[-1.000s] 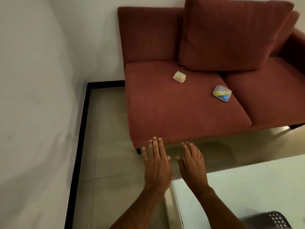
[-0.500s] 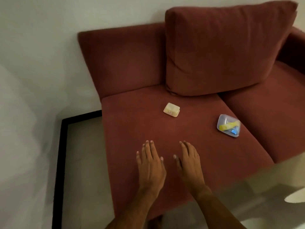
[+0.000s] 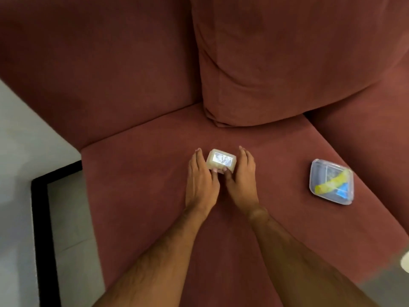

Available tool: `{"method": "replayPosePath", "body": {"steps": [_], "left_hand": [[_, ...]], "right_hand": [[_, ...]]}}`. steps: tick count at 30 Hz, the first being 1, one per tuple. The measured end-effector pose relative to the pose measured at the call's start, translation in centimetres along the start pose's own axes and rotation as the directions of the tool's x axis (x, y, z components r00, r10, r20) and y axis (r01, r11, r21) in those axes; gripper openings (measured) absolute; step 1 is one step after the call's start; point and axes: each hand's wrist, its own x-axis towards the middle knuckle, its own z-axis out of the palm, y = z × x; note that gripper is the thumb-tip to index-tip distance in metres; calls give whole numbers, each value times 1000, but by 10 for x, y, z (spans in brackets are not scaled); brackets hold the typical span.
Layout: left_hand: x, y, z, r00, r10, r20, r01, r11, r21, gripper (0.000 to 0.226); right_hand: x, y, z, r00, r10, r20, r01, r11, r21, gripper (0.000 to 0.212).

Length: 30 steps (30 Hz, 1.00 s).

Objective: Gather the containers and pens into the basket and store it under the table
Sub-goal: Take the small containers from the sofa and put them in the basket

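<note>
A small cream container (image 3: 222, 159) with a clear lid window lies on the red sofa seat (image 3: 143, 196). My left hand (image 3: 200, 180) presses against its left side and my right hand (image 3: 241, 180) against its right side, thumbs touching its near edge. The container still rests on the cushion. A second, clear square container (image 3: 331, 181) holding yellow and blue items lies on the seat to the right, apart from both hands. No basket or pens are in view.
A large red back cushion (image 3: 287, 63) leans against the sofa back behind the containers. To the left of the sofa are a white wall (image 3: 26, 134) and tiled floor (image 3: 70, 229) with a black border strip (image 3: 39, 218).
I have moved closer to the sofa. Both hands reached forward from the seat's front part and closed in on either side of the small cream container.
</note>
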Motion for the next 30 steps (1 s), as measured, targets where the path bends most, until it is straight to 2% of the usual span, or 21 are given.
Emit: {"method": "replayPosePath", "body": {"steps": [3, 6, 10, 19, 24, 30], "left_hand": [[16, 5, 17, 997, -16, 72, 23, 995, -95, 68], [12, 9, 33, 997, -53, 57, 62, 982, -181, 64], [-14, 19, 49, 996, -89, 25, 92, 963, -252, 63], [-113, 62, 86, 989, 48, 141, -5, 957, -289, 60], [-180, 98, 109, 943, 205, 262, -111, 937, -333, 63], [-276, 134, 132, 844, 402, 355, -235, 873, -428, 66]], "right_hand": [[10, 10, 8, 1000, 15, 27, -17, 997, 70, 68], [5, 19, 12, 999, -1, 41, -3, 995, 97, 57], [-20, 27, 2, 998, 60, 12, -61, 981, 183, 54], [-120, 70, -55, 956, 142, -256, -78, 966, 245, 50], [-186, 96, -101, 864, 193, -464, -105, 972, 210, 48], [-282, 116, -158, 705, 273, -655, -157, 960, 231, 42]]}}
